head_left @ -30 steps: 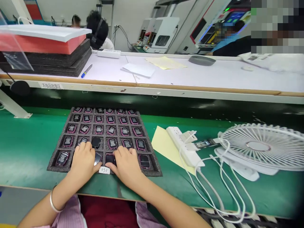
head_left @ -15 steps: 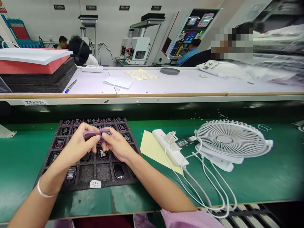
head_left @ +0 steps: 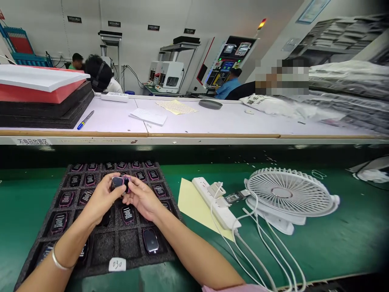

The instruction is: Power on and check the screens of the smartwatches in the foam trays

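A black foam tray (head_left: pixel 100 247) with a grid of pockets lies on the green mat and holds several small pink-rimmed black watch bodies (head_left: pixel 150 240). Two front pockets are empty. My left hand (head_left: pixel 101 198) is closed on one watch body (head_left: pixel 116 182), held above the tray's middle. My right hand (head_left: pixel 141 198) pinches a second pink-rimmed watch body (head_left: pixel 127 182) right beside it, the two pieces touching. A white label reading 030 (head_left: pixel 117 264) sits on the tray's front edge.
A yellow sheet (head_left: pixel 190 198), a white power strip (head_left: pixel 215 202) with cables and a white desk fan (head_left: pixel 288 196) lie right of the tray. Behind is a raised white bench (head_left: pixel 212 121) with foam stacks (head_left: pixel 42 97), a pen, papers. Other people work further back.
Both hands lifted one watch body each out of the tray's front row and now hold them together above the tray. The view has tilted upward.
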Demonstrator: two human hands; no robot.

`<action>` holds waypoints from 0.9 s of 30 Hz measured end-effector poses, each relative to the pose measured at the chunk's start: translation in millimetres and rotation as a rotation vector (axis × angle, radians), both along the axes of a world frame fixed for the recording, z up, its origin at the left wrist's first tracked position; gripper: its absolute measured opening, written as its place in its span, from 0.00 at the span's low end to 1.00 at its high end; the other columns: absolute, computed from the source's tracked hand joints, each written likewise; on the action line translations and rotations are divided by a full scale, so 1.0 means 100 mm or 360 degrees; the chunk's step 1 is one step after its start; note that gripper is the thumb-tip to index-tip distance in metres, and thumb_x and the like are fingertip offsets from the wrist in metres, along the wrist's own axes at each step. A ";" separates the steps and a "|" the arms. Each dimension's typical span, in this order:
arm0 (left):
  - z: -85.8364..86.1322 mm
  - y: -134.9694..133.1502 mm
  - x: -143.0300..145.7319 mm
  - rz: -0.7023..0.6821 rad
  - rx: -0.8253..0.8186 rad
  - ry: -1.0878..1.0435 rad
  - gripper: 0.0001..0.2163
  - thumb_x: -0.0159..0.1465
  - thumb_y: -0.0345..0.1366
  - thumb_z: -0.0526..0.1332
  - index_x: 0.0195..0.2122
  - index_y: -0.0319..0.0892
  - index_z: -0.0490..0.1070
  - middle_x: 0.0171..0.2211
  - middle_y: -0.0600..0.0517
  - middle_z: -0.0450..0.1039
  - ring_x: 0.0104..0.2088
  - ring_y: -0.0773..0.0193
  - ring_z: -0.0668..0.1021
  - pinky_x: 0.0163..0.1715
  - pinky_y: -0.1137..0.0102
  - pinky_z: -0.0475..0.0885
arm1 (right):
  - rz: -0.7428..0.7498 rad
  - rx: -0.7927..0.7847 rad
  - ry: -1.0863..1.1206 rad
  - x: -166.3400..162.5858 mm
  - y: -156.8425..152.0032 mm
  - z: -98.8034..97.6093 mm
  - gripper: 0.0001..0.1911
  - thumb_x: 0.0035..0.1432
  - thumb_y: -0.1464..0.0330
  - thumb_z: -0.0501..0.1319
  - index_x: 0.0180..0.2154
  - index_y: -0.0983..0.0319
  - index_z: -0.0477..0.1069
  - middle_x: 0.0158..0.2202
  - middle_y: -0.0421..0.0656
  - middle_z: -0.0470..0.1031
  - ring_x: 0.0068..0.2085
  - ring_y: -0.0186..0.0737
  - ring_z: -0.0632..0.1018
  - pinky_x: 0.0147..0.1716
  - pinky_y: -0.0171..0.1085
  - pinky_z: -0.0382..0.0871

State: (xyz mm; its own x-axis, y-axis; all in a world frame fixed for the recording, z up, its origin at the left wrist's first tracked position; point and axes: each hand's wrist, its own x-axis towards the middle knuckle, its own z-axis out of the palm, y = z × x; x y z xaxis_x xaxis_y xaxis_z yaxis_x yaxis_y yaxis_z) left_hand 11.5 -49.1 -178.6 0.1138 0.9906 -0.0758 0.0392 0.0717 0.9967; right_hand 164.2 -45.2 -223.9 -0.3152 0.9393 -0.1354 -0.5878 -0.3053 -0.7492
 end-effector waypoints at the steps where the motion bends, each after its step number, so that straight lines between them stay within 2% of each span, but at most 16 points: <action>1: -0.02 0.00 0.01 -0.0007 -0.0030 -0.0007 0.27 0.51 0.45 0.70 0.50 0.39 0.69 0.45 0.44 0.78 0.46 0.53 0.79 0.44 0.62 0.73 | -0.0008 0.0003 -0.0009 0.01 0.01 0.00 0.29 0.47 0.59 0.77 0.49 0.60 0.72 0.28 0.36 0.76 0.25 0.31 0.77 0.28 0.32 0.68; 3: -0.06 0.01 0.03 0.0012 -0.0018 0.0010 0.26 0.50 0.44 0.70 0.47 0.39 0.68 0.43 0.45 0.77 0.45 0.54 0.79 0.43 0.62 0.73 | -0.0033 0.0007 0.0010 0.02 0.02 -0.01 0.29 0.45 0.60 0.78 0.47 0.60 0.73 0.30 0.36 0.77 0.25 0.29 0.77 0.29 0.32 0.69; 6: -0.12 0.02 0.02 0.0055 0.0136 0.0115 0.22 0.53 0.43 0.67 0.46 0.40 0.69 0.43 0.47 0.76 0.45 0.55 0.78 0.46 0.62 0.73 | -0.0052 0.0015 0.0064 0.02 0.02 -0.03 0.29 0.44 0.62 0.79 0.47 0.59 0.74 0.34 0.37 0.77 0.28 0.30 0.78 0.33 0.33 0.71; 11: -0.18 0.05 -0.02 0.0088 0.0374 0.0291 0.23 0.57 0.44 0.65 0.53 0.42 0.69 0.49 0.47 0.75 0.48 0.56 0.77 0.51 0.61 0.71 | -0.0023 0.0042 0.0092 0.03 0.02 -0.04 0.28 0.45 0.64 0.78 0.48 0.59 0.74 0.35 0.37 0.76 0.30 0.31 0.79 0.37 0.35 0.72; 14: -0.21 0.05 -0.03 0.0081 0.0397 0.0350 0.23 0.59 0.45 0.63 0.54 0.42 0.69 0.50 0.46 0.75 0.48 0.55 0.78 0.49 0.62 0.72 | -0.0032 0.0046 0.0084 0.04 0.02 -0.05 0.27 0.46 0.64 0.77 0.48 0.59 0.74 0.35 0.38 0.76 0.30 0.31 0.78 0.35 0.35 0.71; 19: -0.25 0.06 -0.04 0.0067 0.0343 0.0458 0.25 0.59 0.46 0.61 0.56 0.42 0.67 0.46 0.46 0.76 0.44 0.55 0.78 0.43 0.61 0.73 | -0.0012 0.0008 0.0073 0.04 0.02 -0.06 0.27 0.44 0.63 0.78 0.47 0.60 0.75 0.34 0.37 0.75 0.28 0.30 0.77 0.32 0.34 0.68; 27: -0.22 0.06 -0.04 0.0118 0.0416 0.0486 0.23 0.57 0.44 0.61 0.52 0.41 0.69 0.47 0.46 0.76 0.47 0.54 0.78 0.49 0.60 0.72 | -0.0011 0.0014 0.0059 0.05 0.01 -0.04 0.27 0.45 0.63 0.78 0.48 0.58 0.76 0.36 0.38 0.75 0.28 0.30 0.77 0.34 0.35 0.69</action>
